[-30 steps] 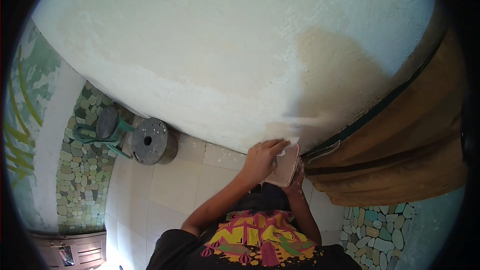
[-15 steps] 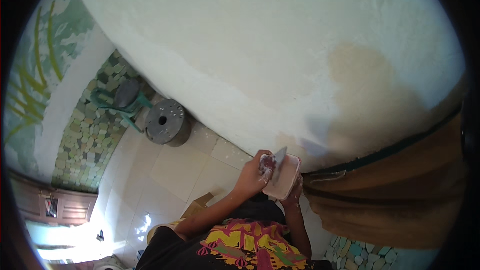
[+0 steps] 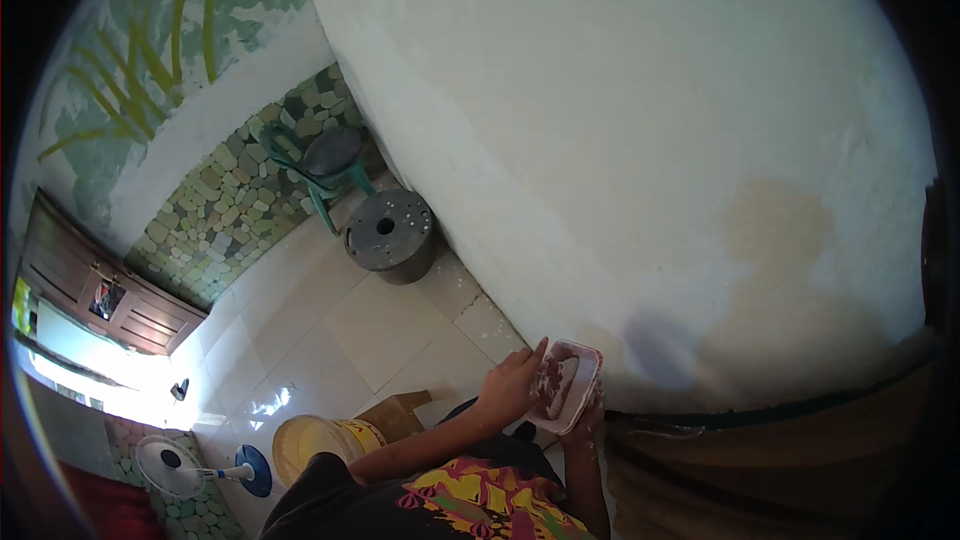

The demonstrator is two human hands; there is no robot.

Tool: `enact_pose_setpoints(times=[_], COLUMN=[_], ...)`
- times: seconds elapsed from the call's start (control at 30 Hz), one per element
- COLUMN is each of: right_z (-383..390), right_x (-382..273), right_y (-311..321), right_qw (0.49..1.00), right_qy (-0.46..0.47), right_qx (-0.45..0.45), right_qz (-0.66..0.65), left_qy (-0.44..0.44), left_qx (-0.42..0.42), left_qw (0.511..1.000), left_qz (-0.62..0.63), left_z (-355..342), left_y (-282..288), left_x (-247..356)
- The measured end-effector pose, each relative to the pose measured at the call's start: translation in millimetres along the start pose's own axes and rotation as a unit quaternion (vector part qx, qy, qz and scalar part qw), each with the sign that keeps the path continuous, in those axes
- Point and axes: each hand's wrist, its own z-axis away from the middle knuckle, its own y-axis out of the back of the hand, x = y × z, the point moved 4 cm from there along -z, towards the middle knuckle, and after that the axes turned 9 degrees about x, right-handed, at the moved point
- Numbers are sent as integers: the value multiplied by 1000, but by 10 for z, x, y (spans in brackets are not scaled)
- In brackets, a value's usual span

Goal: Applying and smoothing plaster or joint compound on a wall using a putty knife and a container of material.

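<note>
the right hand (image 3: 588, 420) is clamped on a plastic tub (image 3: 589, 378) near the wall (image 3: 600, 160); the left hand (image 3: 508, 387) is at its left rim, grip impossible to tell. a grey drum (image 3: 402, 242) stands far left on the floor (image 3: 395, 335).

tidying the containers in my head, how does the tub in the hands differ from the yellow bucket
Shape: the tub is rectangular with rounded corners; the bucket is round.
Size: the tub is smaller than the bucket.
Place: the tub is held up in the right hand; the bucket stands on the floor.
Shared: both are partly covered from view.
</note>
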Motion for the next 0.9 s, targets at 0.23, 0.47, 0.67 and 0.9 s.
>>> enact_pose_setpoints(times=[0.23,0.47,0.67,0.9], right_z=[-494,-1257,-2040,-2891], right_x=[30,464,1014,1616], right_y=[-67,-212,-446,-799], right_qw=[990,953,984,991], right_qy=[33,66,-27,-52], right_qx=[121,74,122,52], right_qz=[60,286,124,116], left_qy=[126,164,203,273], left_qx=[211,271,249,237], left_qw=[956,923,908,899], left_qz=[158,220,269,249], left_z=[-482,-776,-1078,-1250], left_y=[491,825,1306,1519], left_x=[-644,-1479,-2081,-2698])
